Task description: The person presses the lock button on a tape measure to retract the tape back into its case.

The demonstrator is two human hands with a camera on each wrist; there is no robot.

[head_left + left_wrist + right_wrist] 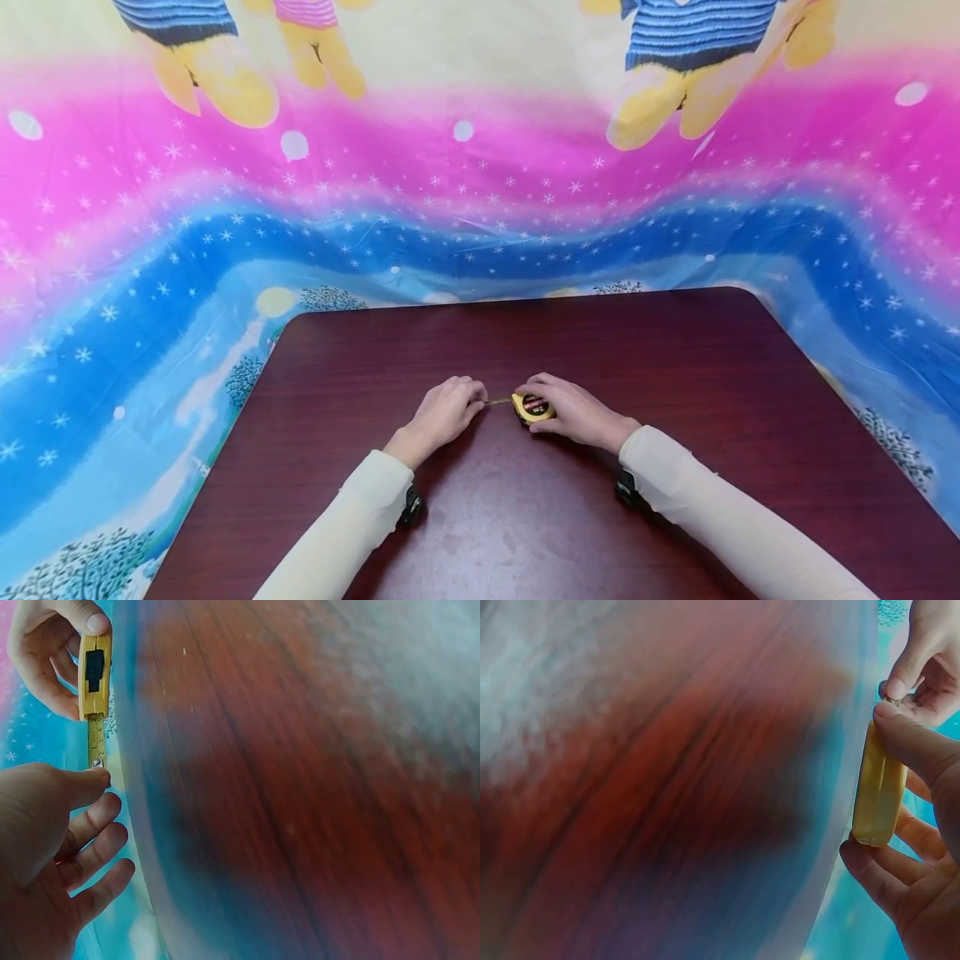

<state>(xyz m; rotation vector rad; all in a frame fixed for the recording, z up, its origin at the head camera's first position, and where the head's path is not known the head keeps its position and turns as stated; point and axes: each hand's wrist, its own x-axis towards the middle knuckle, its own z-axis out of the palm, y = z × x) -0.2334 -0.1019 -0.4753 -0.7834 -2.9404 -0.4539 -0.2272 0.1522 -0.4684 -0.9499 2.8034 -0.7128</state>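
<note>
A yellow tape measure (533, 407) with a dark round label marked 2 m is held in the right hand (576, 412), thumb on one side and fingers on the other. A short length of yellow blade (96, 739) sticks out of its case toward the left. The left hand (446, 412) pinches the blade's end between thumb and forefinger; its other fingers are loosely bent in the left wrist view. A black slider (94, 670) shows on the case's narrow side. In the right wrist view the case (879, 791) is seen edge-on, gripped by the right fingers.
Both hands are over a dark reddish-brown table (480, 517) with rounded far corners. Behind and beside it hangs a patterned cloth (450, 183) in pink and blue. Each wrist carries a small black device (411, 505) below a pale sleeve (337, 525).
</note>
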